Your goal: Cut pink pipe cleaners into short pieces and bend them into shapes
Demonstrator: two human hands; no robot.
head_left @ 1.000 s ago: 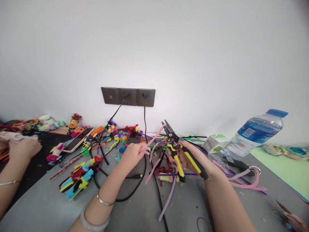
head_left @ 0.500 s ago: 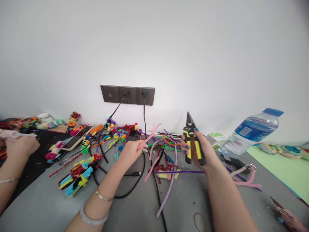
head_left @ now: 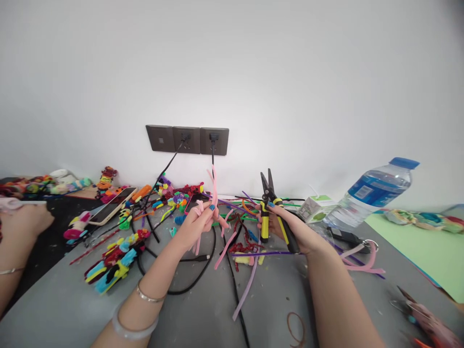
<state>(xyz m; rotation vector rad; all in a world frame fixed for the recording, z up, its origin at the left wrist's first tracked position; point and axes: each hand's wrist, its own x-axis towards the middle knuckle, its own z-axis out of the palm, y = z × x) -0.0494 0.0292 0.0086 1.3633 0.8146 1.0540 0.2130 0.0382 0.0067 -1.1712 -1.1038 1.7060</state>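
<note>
Holding pliers (head_left: 268, 195) — R grip (head_left: 295, 228); btl (head_left: 373, 191) w/ clear liquid (head_left: 338, 213).

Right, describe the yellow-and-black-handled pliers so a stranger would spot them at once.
Find the dark socket panel on the pale wall, then go lower right to the person's right hand. It holds the yellow-and-black-handled pliers, dark blades parted and pointing up. Being a rigid metal tool sets them apart from the fuzzy lilac strip lying below.

Fuzzy pink pipe cleaners (head_left: 215, 187), metal plier blades (head_left: 271, 181), glossy plastic bottle (head_left: 371, 193), matt tabletop (head_left: 203, 314)
</note>
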